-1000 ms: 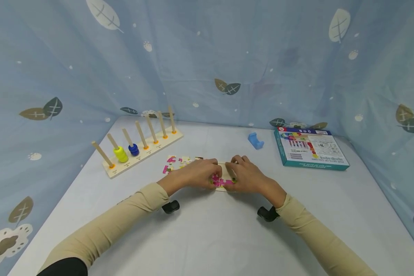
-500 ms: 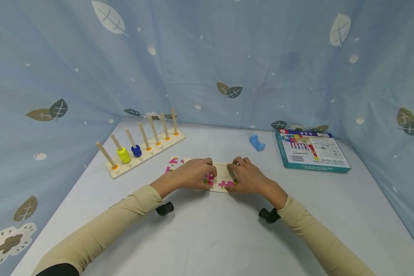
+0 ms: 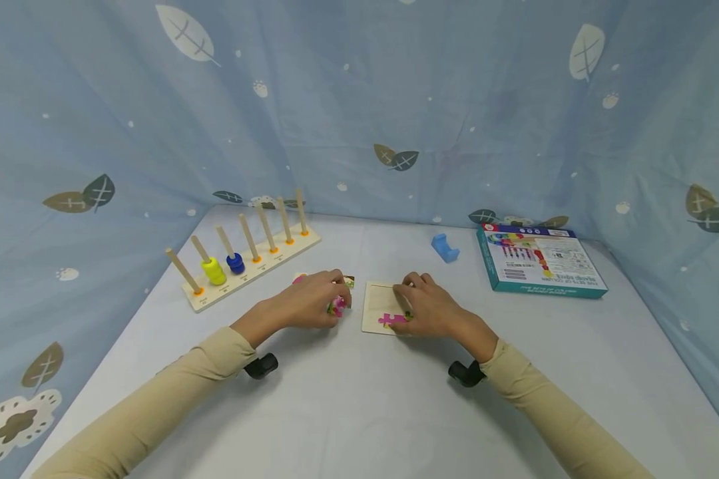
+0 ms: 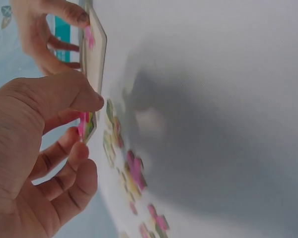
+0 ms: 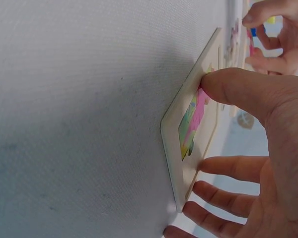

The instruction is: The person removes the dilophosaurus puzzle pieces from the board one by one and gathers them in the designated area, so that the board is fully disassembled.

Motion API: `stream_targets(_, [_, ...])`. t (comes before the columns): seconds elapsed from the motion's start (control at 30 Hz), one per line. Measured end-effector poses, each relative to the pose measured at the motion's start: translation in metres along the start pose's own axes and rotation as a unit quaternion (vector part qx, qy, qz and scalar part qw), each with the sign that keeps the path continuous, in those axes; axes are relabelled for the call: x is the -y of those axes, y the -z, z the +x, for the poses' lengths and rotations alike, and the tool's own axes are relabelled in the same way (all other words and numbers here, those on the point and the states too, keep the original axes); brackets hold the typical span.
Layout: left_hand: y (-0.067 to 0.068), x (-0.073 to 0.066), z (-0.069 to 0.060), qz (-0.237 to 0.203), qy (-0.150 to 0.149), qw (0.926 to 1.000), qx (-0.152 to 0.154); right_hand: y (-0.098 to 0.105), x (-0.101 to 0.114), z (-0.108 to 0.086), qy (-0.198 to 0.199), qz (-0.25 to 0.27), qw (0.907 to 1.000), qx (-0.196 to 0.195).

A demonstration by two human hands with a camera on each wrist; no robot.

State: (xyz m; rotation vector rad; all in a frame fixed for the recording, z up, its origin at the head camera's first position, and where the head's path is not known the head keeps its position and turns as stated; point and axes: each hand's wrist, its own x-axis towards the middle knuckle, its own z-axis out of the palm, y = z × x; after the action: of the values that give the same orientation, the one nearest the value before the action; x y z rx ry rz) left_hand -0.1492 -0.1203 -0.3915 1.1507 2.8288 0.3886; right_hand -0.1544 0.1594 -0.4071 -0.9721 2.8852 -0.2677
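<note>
My left hand (image 3: 313, 301) pinches a pink, green and yellow jigsaw piece (image 3: 337, 307) between thumb and fingers, left of the wooden puzzle board (image 3: 374, 301). In the left wrist view this jigsaw piece (image 4: 91, 126) sits above the table, partly hidden by the fingers. My right hand (image 3: 429, 307) holds the board at its right side. Its thumb presses on the joined pink pieces (image 5: 196, 119) along the board's near edge, while fingertips touch the board's other edge (image 5: 208, 144). Several loose jigsaw pieces (image 4: 134, 171) lie on the table beneath and beyond my left hand.
A wooden peg stand (image 3: 254, 266) with yellow and blue rings stands at the back left. A small light-blue plastic piece (image 3: 445, 248) lies behind the board. To the right is a flat teal-edged box (image 3: 542, 261). A patterned blue curtain (image 3: 359, 100) hangs behind the table.
My left hand has drawn away from the board to the left, carrying a jigsaw piece. More of the board shows now. My right hand has stayed on the board.
</note>
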Motion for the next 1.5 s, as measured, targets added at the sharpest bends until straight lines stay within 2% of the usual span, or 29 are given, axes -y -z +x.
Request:
stream_targets(0.4, [0.005, 0.016, -0.027, -0.013, 0.031, 0.9994, -0.012, 0.001, 0.003, 0.000, -0.005, 0.005, 1.0000, 0.002])
stream_targets(0.7, [0.003, 0.021, -0.039, -0.014, 0.041, 0.9989, -0.015, 0.003, -0.002, -0.006, -0.008, 0.001, 1.0000, -0.003])
stream_targets(0.87, [0.006, 0.029, -0.051, -0.012, 0.051, 0.9985, -0.014, 0.004, 0.000, -0.005, -0.004, 0.002, 1.0000, -0.002])
stream_targets(1.07, [0.008, 0.039, -0.065, -0.001, 0.076, 0.9971, -0.002, 0.003, 0.004, -0.001, -0.003, 0.003, 1.0000, 0.002])
stream_targets(1.5, [0.011, 0.044, -0.072, -0.016, 0.086, 0.9960, 0.016, 0.000, 0.003, -0.001, -0.002, -0.005, 1.0000, 0.006])
